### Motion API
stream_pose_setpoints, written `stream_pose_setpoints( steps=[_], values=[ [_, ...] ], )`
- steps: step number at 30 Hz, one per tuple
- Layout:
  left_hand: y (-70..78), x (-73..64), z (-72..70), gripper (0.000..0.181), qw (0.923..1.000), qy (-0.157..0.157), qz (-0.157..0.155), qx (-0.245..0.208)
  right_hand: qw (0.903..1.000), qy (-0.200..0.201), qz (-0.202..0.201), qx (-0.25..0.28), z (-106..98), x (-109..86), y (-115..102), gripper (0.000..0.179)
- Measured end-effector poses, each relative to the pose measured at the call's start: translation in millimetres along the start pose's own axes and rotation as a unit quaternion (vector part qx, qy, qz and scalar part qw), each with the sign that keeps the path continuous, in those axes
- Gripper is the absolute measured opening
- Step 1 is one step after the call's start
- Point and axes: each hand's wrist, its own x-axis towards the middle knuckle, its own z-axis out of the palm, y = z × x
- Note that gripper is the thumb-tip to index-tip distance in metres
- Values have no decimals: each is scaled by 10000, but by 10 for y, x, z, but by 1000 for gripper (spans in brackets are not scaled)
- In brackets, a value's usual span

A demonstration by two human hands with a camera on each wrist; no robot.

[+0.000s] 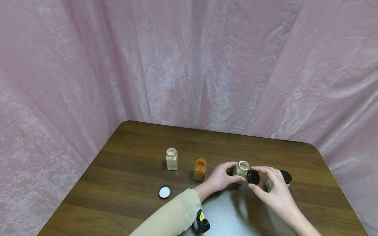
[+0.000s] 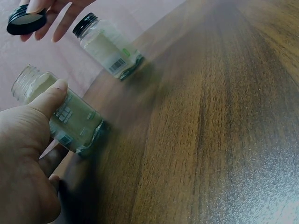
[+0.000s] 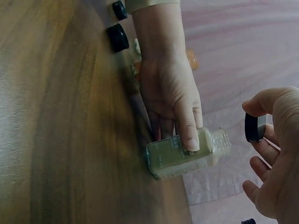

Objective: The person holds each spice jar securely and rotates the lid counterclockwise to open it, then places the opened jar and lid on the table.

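Note:
My left hand (image 1: 221, 177) grips an open glass jar (image 1: 243, 166) of pale greenish powder, its thumb across the front in the left wrist view. The jar stands upright at the table, its threaded mouth bare. Close to that mouth, my right hand (image 1: 276, 193) pinches a black screw lid (image 1: 253, 177) between thumb and fingers. The lid is apart from the jar, its inner side visible in the left wrist view. Beyond it, a capped jar (image 2: 110, 49) with a label and black lid stands on the table, partly hidden by my right hand in the head view.
Left of my hands stand an open jar of orange powder (image 1: 200, 170) and an open jar of whitish powder (image 1: 172, 159). A black lid (image 1: 164, 191) lies with its white inside up on the wooden table (image 1: 118, 183). Pink curtains (image 1: 189, 65) hang behind the table.

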Motion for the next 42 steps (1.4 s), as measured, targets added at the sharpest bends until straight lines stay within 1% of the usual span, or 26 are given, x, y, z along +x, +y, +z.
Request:
stream_pose_setpoints(
  steps=[6, 12, 15, 18, 23, 25, 26, 28, 31, 34, 36, 39, 42],
  values=[
    [2, -4, 2, 41, 10000, 23, -12, 18, 9999, 83, -3, -84, 17, -106, 41, 49],
    [7, -7, 9, 41, 10000, 43, 15, 56, 9978, 178, -627, 146, 32, -195, 110, 61],
    [4, -7, 10, 40, 10000, 19, -3, 50, 9970, 130, -742, 170, 42, -234, 141, 61],
    [3, -6, 9, 41, 10000, 14, -28, 70, 9983, 74, -573, 84, 58, -272, 151, 55],
    [14, -10, 3, 42, 10000, 13, -46, 61, 9997, -90, 215, -51, 80, -341, 139, 45],
    [18, -13, 2, 42, 10000, 14, -49, 38, 9992, -107, 388, -49, 94, -363, 144, 44],
    [19, -14, 2, 42, 10000, 17, -46, 33, 9992, -96, 378, -44, 105, -372, 151, 44],
    [21, -15, 2, 42, 10000, 14, -38, 26, 9997, -54, 243, -41, 127, -387, 171, 47],
    [21, -16, 1, 41, 10000, 10, -38, 15, 9998, 44, -192, -20, 163, -393, 212, 52],
    [16, -15, 2, 40, 10000, -3, -35, 20, 9979, 112, -637, 35, 188, -387, 250, 57],
    [13, -13, 4, 41, 10000, -5, -31, 36, 9963, 134, -842, 49, 203, -381, 273, 57],
    [8, -10, 8, 41, 10000, -10, -21, 59, 9960, 131, -888, 11, 226, -383, 294, 55],
    [8, -15, 8, 42, 10000, 7, -31, 82, 9981, 66, -599, -91, 252, -406, 300, 50]
  ],
)
